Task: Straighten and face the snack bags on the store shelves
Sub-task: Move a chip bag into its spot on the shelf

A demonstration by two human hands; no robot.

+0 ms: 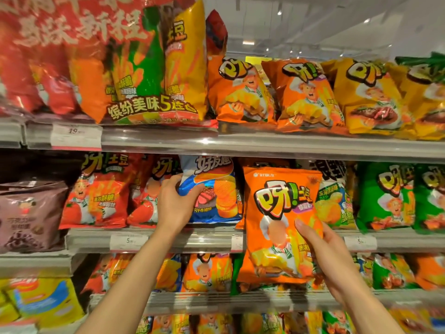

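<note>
Snack bags — the orange bag [280,222] held off the middle shelf [168,239] in the right hand's [330,256] grip, the blue bag [212,189] clasped on-shelf by the left hand [175,203] — likely handle light, puffy, slippery and crushable, so hold edges.

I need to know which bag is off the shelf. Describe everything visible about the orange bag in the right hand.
The orange bag is a glossy, puffy foil snack pack with big yellow cartoon lettering, a chef figure and a small purple flavour label. It is upright, facing the camera, held out in front of the middle shelf. The right hand grips its lower right edge, thumb across the front. Nothing else visibly touches it.
</note>
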